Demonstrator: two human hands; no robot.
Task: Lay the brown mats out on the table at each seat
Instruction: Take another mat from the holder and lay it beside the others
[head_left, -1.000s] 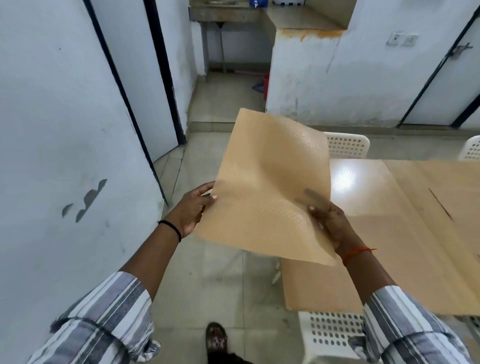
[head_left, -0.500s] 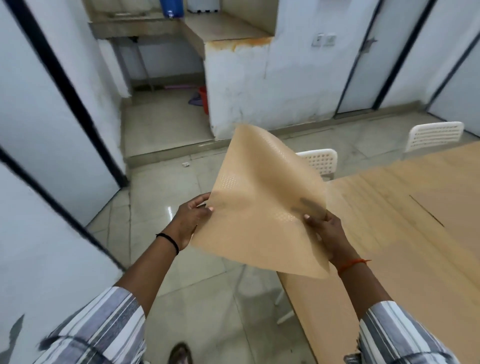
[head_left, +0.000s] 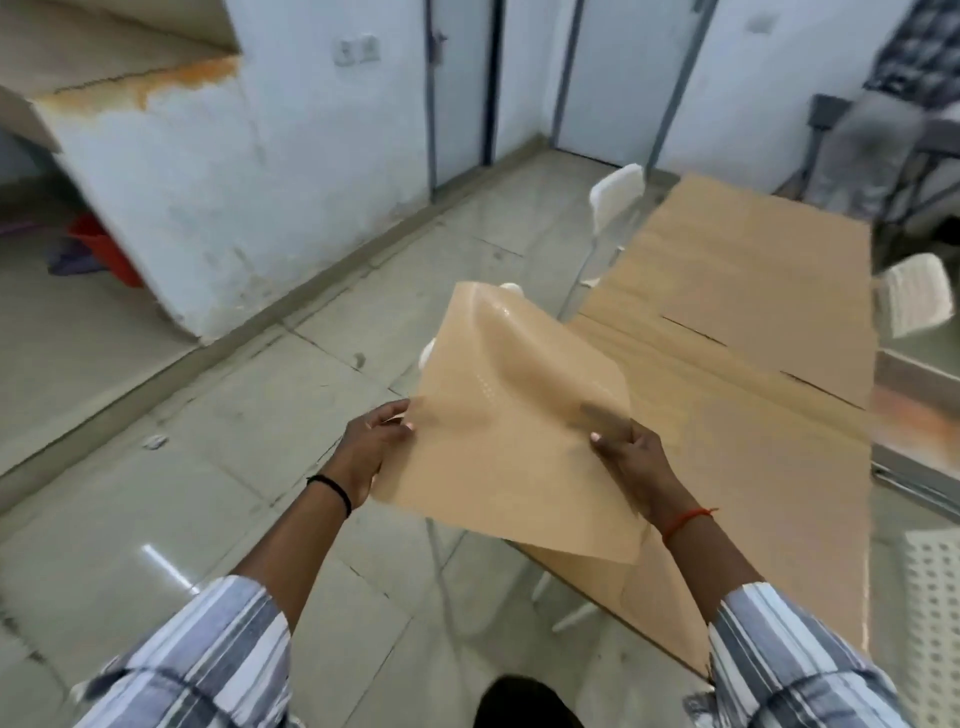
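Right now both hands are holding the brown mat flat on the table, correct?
Not quite. In the head view the left hand and right hand hold the brown mat in the air, buckled, beside the table, not flat on it.

Brown mat (head_left: 511, 415) held tilted, above table edge (head_left: 779, 467).

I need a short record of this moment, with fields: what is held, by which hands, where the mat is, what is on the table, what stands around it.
held: brown mat, bent, in the air
left hand: pinches the mat's left edge
right hand: grips its right edge
mat position: above the floor and the table's near corner, not yet laid
table: brown mats already lying on it
around: white chairs at the table; another person, blurred, at the far end
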